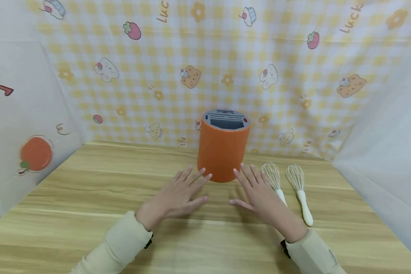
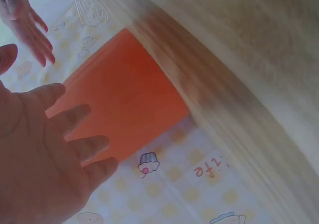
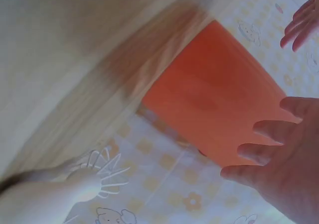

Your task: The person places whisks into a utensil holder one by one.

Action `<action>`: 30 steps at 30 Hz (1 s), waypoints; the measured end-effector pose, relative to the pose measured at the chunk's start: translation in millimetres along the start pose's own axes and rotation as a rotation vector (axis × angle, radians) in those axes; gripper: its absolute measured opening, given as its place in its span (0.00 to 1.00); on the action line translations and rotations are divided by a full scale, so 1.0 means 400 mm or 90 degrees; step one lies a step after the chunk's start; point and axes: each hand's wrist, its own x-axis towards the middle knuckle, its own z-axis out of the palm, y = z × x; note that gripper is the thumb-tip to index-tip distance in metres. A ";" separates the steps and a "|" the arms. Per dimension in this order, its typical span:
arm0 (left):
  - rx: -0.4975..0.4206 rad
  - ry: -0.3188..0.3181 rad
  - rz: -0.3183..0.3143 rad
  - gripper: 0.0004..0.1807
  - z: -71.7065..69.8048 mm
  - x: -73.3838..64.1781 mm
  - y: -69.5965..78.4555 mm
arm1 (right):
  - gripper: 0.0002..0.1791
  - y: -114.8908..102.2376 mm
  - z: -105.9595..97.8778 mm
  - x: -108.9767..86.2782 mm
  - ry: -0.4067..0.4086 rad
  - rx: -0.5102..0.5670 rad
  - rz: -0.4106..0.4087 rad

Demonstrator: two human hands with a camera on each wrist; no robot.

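Pale sleeves [image 1: 118, 243] [image 1: 313, 253], spread hands [image 1: 179, 195] [image 1: 260, 195], orange slot-topped container [image 1: 222, 152]

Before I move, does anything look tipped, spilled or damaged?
Nothing stands out. The orange holder stands upright, two white whisks lie side by side on the table, and no spill or damage shows. The right hand partly hides one whisk's handle.

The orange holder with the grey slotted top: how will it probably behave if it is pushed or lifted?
The orange holder is probably stiff, since it shows no dents or folds. It may tip if pushed near the grey slotted top, because it looks taller than wide. It appears smooth, so it could be a little slippery.
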 end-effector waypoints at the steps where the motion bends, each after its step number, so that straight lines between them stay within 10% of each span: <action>1: -0.011 0.001 0.004 0.33 -0.003 0.002 -0.003 | 0.44 0.003 -0.003 0.004 0.014 0.010 0.002; 9: -0.095 0.060 -0.003 0.31 -0.052 0.037 -0.041 | 0.30 0.043 -0.038 0.047 0.108 0.143 0.031; 18: -0.230 0.077 -0.041 0.29 -0.132 0.109 -0.118 | 0.20 0.110 -0.083 0.135 0.103 0.343 0.195; 30: -0.354 0.180 -0.181 0.25 -0.222 0.254 -0.170 | 0.25 0.196 -0.166 0.256 0.063 0.428 0.350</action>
